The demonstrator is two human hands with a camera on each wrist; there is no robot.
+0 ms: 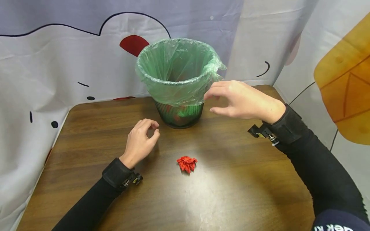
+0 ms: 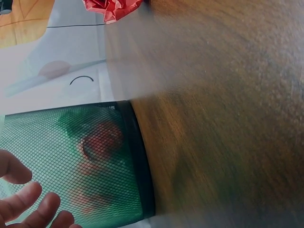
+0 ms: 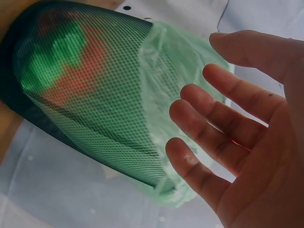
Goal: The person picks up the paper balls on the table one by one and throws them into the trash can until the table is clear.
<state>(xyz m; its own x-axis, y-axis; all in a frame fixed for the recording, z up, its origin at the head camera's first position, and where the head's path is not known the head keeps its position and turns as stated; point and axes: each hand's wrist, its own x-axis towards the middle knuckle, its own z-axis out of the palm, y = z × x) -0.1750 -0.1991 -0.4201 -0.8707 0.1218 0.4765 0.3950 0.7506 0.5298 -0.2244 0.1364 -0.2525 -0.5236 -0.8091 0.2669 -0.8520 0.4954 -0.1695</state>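
Note:
A crumpled red paper ball (image 1: 187, 164) lies on the wooden table in the head view, and part of the red paper (image 2: 113, 7) shows at the top of the left wrist view. Behind it stands a dark mesh waste bin (image 1: 180, 114) with a green plastic liner (image 1: 173, 89) folded over its rim. Red and green crumpled pieces show through the mesh. My left hand (image 1: 141, 139) hovers left of the paper, fingers loosely bent, holding nothing. Beside the bin's right side, my right hand (image 1: 238, 99) is raised, its fingers (image 3: 213, 121) spread and holding nothing.
The brown table (image 1: 237, 189) reaches back to a patterned fabric curtain (image 1: 72, 67) behind and at both sides. The bin stands near the table's back edge. Each wrist wears a black strap (image 1: 289, 125) with a small camera.

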